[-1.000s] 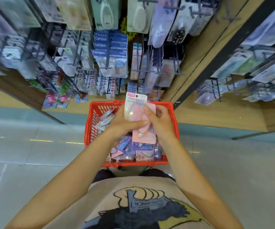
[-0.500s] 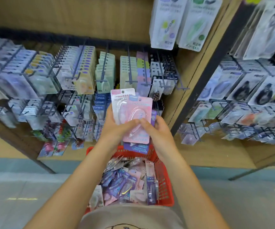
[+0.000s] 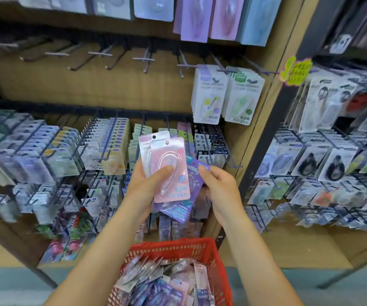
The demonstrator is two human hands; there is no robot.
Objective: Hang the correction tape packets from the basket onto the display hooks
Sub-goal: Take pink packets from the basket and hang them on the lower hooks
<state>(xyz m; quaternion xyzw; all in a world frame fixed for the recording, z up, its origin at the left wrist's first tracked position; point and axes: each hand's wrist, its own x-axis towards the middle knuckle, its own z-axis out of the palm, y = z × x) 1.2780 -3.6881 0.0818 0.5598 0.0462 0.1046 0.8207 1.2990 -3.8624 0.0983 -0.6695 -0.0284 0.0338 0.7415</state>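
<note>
The word "Campus" reads upside down along the lower edge of the pink packet [image 3: 170, 171] at the front of the held stack, and partly, as "Campu", on the white-and-pink packet [image 3: 145, 151] behind it. The same "Campus" name shows on the two hanging white packets [image 3: 226, 96] on the upper hooks and on the small packet [image 3: 96, 161] in the row below. The yellow sign [image 3: 296, 70] carries handwriting too blurred to read.
</note>
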